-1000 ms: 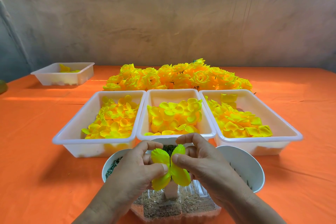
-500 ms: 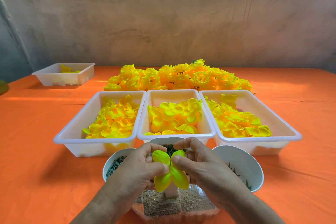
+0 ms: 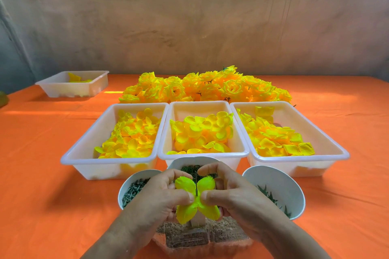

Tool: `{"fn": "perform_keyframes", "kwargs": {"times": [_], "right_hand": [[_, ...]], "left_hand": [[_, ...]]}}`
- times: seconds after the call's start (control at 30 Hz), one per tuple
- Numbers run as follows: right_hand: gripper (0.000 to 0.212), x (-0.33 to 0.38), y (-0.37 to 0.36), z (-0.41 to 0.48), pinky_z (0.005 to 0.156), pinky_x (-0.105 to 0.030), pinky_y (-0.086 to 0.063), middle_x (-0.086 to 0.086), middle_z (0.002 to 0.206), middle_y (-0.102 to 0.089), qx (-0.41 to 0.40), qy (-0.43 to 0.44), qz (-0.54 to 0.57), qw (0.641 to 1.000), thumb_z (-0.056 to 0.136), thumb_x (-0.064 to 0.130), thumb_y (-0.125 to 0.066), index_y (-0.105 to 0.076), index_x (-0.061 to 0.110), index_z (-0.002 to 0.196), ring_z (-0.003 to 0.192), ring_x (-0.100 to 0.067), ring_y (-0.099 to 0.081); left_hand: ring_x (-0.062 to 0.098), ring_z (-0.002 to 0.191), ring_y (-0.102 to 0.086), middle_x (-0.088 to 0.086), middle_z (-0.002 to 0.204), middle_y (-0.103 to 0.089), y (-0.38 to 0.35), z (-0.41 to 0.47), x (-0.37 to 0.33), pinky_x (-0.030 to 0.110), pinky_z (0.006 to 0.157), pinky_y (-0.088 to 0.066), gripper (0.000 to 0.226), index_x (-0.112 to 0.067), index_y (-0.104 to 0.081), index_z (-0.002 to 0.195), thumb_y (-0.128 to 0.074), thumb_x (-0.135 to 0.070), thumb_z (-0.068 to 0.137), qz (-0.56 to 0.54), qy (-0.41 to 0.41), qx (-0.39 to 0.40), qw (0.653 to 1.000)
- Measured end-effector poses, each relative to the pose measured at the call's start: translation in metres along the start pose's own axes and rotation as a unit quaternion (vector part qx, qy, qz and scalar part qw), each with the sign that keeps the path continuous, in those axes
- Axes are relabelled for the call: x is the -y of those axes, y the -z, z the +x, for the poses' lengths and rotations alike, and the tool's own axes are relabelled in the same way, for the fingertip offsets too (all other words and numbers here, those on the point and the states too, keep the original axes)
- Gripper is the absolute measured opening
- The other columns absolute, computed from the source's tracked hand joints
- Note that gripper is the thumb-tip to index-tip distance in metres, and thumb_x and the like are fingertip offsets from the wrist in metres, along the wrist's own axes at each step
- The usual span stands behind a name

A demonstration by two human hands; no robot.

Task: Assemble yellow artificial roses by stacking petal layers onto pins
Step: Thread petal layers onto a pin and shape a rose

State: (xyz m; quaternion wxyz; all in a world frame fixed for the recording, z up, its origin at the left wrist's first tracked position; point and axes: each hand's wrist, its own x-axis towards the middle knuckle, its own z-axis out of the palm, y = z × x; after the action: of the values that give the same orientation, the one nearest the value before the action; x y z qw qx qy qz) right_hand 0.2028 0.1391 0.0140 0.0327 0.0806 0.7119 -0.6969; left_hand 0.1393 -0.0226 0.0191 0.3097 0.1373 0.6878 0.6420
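Near the far left corner of the orange-clothed worktop [image 3: 42, 174] stands a small white tray [image 3: 63, 88] with a few yellow petals in it. Closer in, three larger white trays sit side by side, rims touching. The left tray [image 3: 88, 160] holds small yellow petal pieces. In front of it, near the front edge, the left bowl [image 3: 136, 173] holds grey-green pins.

The left hand [image 3: 160, 197] has its fingers curled, thumb and forefinger pinching the left side of a four-lobed yellow petal layer [image 3: 187, 187]. That layer sits at the middle of the front edge, threaded on a thin upright pin [image 3: 196, 183] whose tip stands above its centre. Under it a pale block [image 3: 197, 219] rises from a clear container of brown grit [image 3: 189, 235].

Behind the hands are the middle bowl [image 3: 181, 161] with green rings, the middle tray [image 3: 231, 154] of broader petals, and, toward the far edge, a heap of finished yellow roses [image 3: 206, 88].

The right hand [image 3: 231, 193] pinches the layer's right side the same way, thumb tip just beside the pin. The right bowl [image 3: 273, 176] holds spiky green pieces, and the right tray [image 3: 315, 167] holds loose, flatter petals.
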Motion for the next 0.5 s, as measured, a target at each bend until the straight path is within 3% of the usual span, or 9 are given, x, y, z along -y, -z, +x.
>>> {"fn": "perform_keyframes", "kwargs": {"times": [0.27, 0.4, 0.5], "right_hand": [[0.046, 0.003, 0.004, 0.0, 0.053, -0.029, -0.047, -0.004, 0.077, -0.058, -0.02, 0.006, -0.111, 0.994, 0.066, 0.029, -0.067, -0.055, 0.029, 0.111, 0.057, -0.014, -0.055], [0.045, 0.01, 0.019, -0.008, 0.062, -0.03, -0.053, 0.001, 0.083, -0.066, -0.04, 0.016, -0.209, 0.977, 0.074, 0.046, -0.071, -0.051, 0.038, 0.114, 0.065, -0.011, -0.064], [0.028, 0.015, 0.032, -0.009, 0.066, -0.025, -0.052, 0.005, 0.088, -0.067, -0.09, 0.042, -0.252, 0.963, 0.085, 0.038, -0.066, -0.055, 0.038, 0.111, 0.07, -0.008, -0.065]], "left_hand": [[0.013, 0.063, -0.065, 0.0, 0.075, -0.069, 0.005, 0.001, -0.004, 0.028, 0.057, -0.053, 0.047, -0.015, -0.06, 0.111, -0.07, -0.012, 0.066, 0.053, 0.008, -0.001, 0.999], [0.018, 0.084, -0.065, 0.0, 0.103, -0.059, 0.023, -0.006, -0.012, 0.039, 0.084, -0.055, 0.054, -0.036, -0.062, 0.106, -0.074, -0.032, 0.053, 0.193, -0.066, -0.067, 0.977], [0.001, 0.104, -0.061, -0.014, 0.111, -0.059, 0.026, -0.01, -0.014, 0.026, 0.091, -0.052, 0.052, -0.05, -0.063, 0.105, -0.074, -0.035, 0.056, 0.23, -0.159, -0.064, 0.958]]}}
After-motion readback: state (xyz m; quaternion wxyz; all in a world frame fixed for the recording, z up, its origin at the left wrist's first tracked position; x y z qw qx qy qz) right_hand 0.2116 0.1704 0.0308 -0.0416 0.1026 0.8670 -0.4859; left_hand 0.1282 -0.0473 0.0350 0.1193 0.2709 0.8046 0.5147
